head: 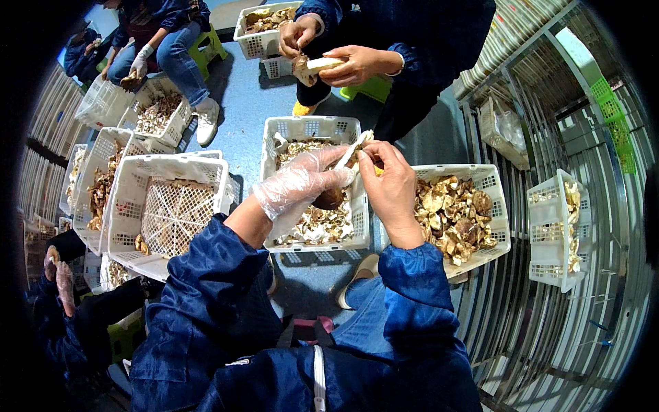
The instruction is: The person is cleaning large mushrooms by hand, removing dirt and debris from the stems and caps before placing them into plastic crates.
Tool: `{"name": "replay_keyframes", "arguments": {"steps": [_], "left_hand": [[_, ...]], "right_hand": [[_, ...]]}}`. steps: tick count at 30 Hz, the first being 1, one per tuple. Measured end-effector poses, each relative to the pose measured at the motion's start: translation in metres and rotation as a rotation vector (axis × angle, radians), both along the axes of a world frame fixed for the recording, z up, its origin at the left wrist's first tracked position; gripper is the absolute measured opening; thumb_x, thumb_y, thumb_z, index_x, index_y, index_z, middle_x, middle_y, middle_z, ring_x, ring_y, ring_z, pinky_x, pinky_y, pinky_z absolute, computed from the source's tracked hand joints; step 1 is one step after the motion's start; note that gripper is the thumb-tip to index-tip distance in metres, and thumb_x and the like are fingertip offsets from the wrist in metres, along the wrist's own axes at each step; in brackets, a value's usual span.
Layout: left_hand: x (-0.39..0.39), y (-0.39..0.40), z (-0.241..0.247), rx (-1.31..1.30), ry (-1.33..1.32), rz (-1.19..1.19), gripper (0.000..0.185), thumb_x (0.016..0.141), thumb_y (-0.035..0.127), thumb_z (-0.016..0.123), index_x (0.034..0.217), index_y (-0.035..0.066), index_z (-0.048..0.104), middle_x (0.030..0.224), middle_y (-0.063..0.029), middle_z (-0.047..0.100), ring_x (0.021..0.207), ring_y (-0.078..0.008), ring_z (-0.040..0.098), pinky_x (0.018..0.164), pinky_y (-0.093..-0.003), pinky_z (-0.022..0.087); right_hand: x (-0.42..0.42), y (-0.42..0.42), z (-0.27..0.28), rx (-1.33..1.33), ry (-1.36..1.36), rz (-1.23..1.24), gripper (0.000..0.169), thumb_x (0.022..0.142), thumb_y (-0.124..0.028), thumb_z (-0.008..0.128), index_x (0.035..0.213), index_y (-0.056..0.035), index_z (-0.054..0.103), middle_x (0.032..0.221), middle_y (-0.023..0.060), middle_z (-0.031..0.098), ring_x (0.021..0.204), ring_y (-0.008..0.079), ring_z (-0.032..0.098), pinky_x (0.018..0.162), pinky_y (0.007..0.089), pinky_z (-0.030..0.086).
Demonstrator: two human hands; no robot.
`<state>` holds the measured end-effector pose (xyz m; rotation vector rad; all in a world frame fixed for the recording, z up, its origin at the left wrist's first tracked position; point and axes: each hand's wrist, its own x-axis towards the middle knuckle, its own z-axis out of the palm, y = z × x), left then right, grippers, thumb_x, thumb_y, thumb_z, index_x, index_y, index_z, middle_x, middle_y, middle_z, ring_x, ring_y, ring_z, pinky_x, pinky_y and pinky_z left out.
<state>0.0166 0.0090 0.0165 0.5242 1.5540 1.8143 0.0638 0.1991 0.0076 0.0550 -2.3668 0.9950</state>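
Over the middle crate, my left hand [304, 180], in a clear plastic glove, holds a mushroom [329, 199] with a brown cap and a pale stem. The cap hangs below the glove and the stem points up and away. My right hand [388, 188] is bare; its thumb and fingers pinch the stem's far end, and what lies between the fingertips is partly hidden. Underneath, a white plastic crate [364, 221] holds pale trimmings and mushroom scraps [324, 226]. Close by my right wrist, another white crate [503, 216] is heaped with brown mushroom pieces [453, 213].
A white crate [123, 226] with a lattice base stands left, beside a crate of mushrooms [100, 190]. Opposite, a co-worker's hands [347, 67] hold a mushroom. Other people sit at left. Metal racking [515, 288] runs along the right, bearing a small crate [545, 232].
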Motion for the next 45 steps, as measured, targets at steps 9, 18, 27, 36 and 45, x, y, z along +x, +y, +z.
{"name": "replay_keyframes", "arguments": {"steps": [9,18,27,36,45], "left_hand": [[0.016,-0.007,0.037,0.044,-0.281,0.060,0.063,0.094,0.027,0.072,0.150,0.003,0.055,0.139,-0.0121,0.064,0.126,-0.0206,0.061,0.113,-0.0358,0.043],[0.021,-0.017,0.049,0.160,-0.413,0.174,0.057,0.095,0.016,0.068,0.147,-0.002,0.055,0.133,-0.0141,0.068,0.116,-0.0216,0.069,0.106,-0.0343,0.053],[0.008,-0.001,0.005,0.119,-0.019,0.076,0.078,0.089,0.018,0.071,0.158,0.000,0.040,0.148,-0.0125,0.054,0.134,-0.0198,0.052,0.116,-0.0323,0.037],[0.021,0.004,0.017,-0.047,0.086,-0.010,0.074,0.093,0.018,0.073,0.158,0.004,0.042,0.136,-0.0056,0.058,0.111,-0.0125,0.056,0.097,-0.0290,0.048],[0.014,0.000,0.005,0.011,0.082,-0.012,0.075,0.092,0.018,0.073,0.158,0.003,0.041,0.150,-0.0092,0.052,0.137,-0.0174,0.047,0.116,-0.0325,0.035]], "right_hand": [[-0.003,0.023,0.002,-0.470,-0.068,-0.051,0.010,0.098,-0.012,0.071,0.097,-0.0037,0.065,0.084,0.0039,0.071,0.071,0.0119,0.066,0.066,0.0307,0.053],[0.009,0.042,0.008,-0.495,-0.139,-0.001,0.011,0.098,-0.012,0.072,0.098,-0.0017,0.068,0.086,0.0024,0.072,0.079,0.0070,0.065,0.070,0.0260,0.052],[0.019,0.001,0.020,-0.345,-0.080,0.008,0.012,0.093,-0.015,0.076,0.099,-0.0041,0.073,0.088,0.0067,0.071,0.077,0.0143,0.069,0.073,0.0297,0.055],[0.019,-0.004,0.024,-0.200,-0.034,-0.100,0.011,0.095,-0.015,0.073,0.099,-0.0050,0.070,0.091,0.0098,0.071,0.073,0.0211,0.071,0.068,0.0340,0.056],[0.021,-0.004,0.027,-0.072,-0.060,-0.054,0.012,0.095,-0.019,0.070,0.099,-0.0080,0.066,0.091,0.0108,0.072,0.080,0.0328,0.070,0.072,0.0424,0.054]]}}
